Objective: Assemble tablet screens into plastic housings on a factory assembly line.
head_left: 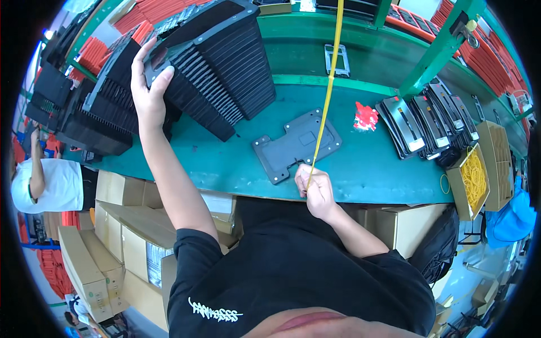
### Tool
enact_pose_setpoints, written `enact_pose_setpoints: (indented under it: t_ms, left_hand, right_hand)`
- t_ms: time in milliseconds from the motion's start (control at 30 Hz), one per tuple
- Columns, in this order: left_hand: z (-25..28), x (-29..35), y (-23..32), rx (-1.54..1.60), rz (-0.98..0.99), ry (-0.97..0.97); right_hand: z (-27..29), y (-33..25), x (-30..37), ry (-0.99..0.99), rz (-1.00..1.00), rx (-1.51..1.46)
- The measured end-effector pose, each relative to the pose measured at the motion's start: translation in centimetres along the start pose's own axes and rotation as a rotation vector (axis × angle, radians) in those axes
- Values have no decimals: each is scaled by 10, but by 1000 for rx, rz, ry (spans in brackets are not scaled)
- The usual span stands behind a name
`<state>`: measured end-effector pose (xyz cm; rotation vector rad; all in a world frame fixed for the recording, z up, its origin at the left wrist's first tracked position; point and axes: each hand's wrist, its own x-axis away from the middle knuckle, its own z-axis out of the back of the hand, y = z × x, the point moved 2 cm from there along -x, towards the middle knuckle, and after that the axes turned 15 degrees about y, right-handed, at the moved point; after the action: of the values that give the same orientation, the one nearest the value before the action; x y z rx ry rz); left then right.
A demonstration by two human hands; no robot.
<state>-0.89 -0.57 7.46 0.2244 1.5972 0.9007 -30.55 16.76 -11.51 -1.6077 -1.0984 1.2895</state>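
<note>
My left hand (150,93) is at the upper left, its thumb and fingers closed on a corner of the top black plastic panel (209,31) of a tall stack. My right hand (315,191) is closed in a fist at the bench's front edge. A taut yellow cord (332,73) runs down from above into that fist; whatever else the fist may hold is hidden. Just beyond my right hand, a single dark grey panel (290,143) with a notched outline lies flat on the green bench (225,163).
More stacked black panels (107,107) stand farther left. At right are piles of flat metal-faced parts (403,121), a red patch (366,116) and a carton of yellow bands (474,174). Open cardboard boxes (135,225) sit below the bench. Another person (48,183) stands at far left.
</note>
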Motion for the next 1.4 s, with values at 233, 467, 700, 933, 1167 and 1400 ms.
enact_pose_setpoints:
  t_ms: [233,467,700,933,1167,1400]
  left_hand:
    - [9,2,-13,-80,-61,38]
    - [-19,75,41,-60,-76,467]
    - [-50,205,37,-290,117,-503]
    - [-46,221,26,-497,58,-580]
    - [-40,223,19,-455,79,-552]
    - [-35,230,20,-453,113,-503]
  right_hand:
    - [0,0,1,-18,9,-38]
    - [2,-15,-7,-6,-175,-77]
    - [45,-119,-126,82,-58,-91]
    - [108,-20,-257,-132,27,954]
    - [115,76,-363,-132,352,1377]
    - [111,96,-377,18,111,1576]
